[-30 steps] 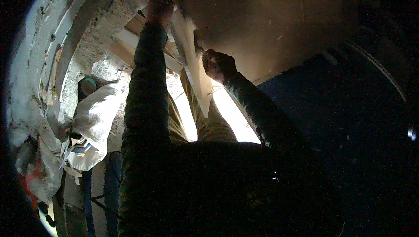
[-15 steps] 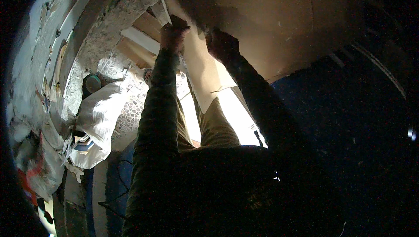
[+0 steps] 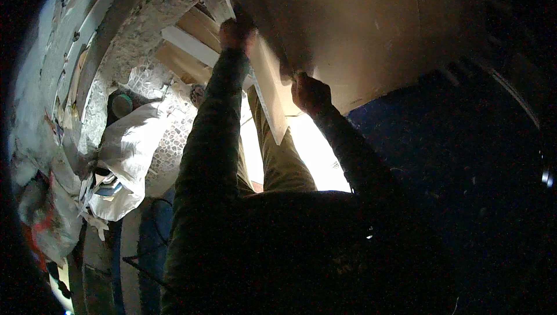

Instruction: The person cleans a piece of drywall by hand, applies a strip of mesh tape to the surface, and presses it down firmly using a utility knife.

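A large brown-faced board (image 3: pixel 371 36) spans from 12 to 2 o'clock in a dim room, seen from the head of the person handling it. A narrow strip (image 3: pixel 268 68) with a pale edge runs down along its left side to a point above the person's trousered legs (image 3: pixel 281 167); whether strip and board are joined cannot be told. At 11 o'clock the left hand (image 3: pixel 238 35) is closed around the strip's outer edge. At 1 o'clock the right hand (image 3: pixel 311 92) is against the board's brown face, but shadow hides how far it is closed and whether it grips anything. A stuffed white bag (image 3: pixel 129 158) lies at 9 o'clock. Uneven pulling by the two hands could crack or tear the material off line, and if the left hand slipped, the pointed end could drop onto the legs; the poor light makes either likelier. Compared with half a second ago, the right hand sits lower, farther from the left, and the strip shows more of its pale edge.
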A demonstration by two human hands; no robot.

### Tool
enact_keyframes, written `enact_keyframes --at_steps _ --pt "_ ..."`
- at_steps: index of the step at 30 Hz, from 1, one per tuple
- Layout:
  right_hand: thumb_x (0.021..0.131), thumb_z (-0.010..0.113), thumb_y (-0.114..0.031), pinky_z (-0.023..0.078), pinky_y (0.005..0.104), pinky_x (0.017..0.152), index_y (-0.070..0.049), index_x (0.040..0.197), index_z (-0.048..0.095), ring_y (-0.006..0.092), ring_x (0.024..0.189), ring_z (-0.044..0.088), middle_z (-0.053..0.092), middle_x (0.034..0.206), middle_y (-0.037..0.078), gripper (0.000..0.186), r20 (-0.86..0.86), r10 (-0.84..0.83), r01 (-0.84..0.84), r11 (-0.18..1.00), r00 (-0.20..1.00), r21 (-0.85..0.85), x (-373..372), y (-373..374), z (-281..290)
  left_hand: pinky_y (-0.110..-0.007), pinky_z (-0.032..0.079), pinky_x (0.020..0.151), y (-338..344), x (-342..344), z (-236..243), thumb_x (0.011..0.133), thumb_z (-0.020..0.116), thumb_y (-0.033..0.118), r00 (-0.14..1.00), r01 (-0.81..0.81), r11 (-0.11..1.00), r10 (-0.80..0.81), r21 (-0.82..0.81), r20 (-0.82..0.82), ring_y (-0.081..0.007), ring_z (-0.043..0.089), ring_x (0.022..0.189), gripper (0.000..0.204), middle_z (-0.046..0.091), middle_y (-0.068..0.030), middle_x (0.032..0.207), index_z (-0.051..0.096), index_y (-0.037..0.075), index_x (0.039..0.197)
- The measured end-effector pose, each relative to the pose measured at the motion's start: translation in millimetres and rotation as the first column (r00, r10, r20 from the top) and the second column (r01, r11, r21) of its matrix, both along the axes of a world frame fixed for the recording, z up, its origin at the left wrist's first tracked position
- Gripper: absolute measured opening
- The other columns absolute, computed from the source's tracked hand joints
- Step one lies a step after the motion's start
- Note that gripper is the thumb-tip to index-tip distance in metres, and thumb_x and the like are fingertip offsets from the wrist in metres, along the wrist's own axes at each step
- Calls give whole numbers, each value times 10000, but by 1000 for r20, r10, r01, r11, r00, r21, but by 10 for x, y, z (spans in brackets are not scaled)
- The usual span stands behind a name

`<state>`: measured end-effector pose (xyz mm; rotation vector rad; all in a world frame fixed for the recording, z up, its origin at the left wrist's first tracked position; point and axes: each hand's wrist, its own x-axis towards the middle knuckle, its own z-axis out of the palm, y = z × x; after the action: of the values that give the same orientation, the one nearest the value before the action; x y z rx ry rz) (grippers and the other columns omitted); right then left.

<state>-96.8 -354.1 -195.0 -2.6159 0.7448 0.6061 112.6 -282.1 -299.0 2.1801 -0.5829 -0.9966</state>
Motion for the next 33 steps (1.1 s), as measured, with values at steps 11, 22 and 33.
enact_keyframes --at_steps 11,22,33 --pt "753 489 -187 401 424 387 -23 743 451 275 438 538 509 481 121 168 -33 -7 4 997 999 -74 -846 326 -31 -416 443 589 6 -427 73 670 505 250 916 96 991 -123 88 383 -308 568 659 271 575 -167 642 533 28 518" --pt "767 480 -217 410 420 437 -45 719 460 302 476 537 523 529 141 180 -89 -68 67 998 994 -17 -1113 396 195 -365 455 574 -20 -198 337 692 511 212 705 410 898 -425 163 569 -295 578 647 215 586 -146 655 578 39 583" --pt "763 523 -222 425 391 433 -63 790 464 284 492 551 540 543 122 172 107 -154 153 988 982 15 -429 214 -5 -339 428 682 -20 15 214 642 577 156 991 42 996 -51 79 120 -254 573 766 173 611 -105 815 611 63 785"
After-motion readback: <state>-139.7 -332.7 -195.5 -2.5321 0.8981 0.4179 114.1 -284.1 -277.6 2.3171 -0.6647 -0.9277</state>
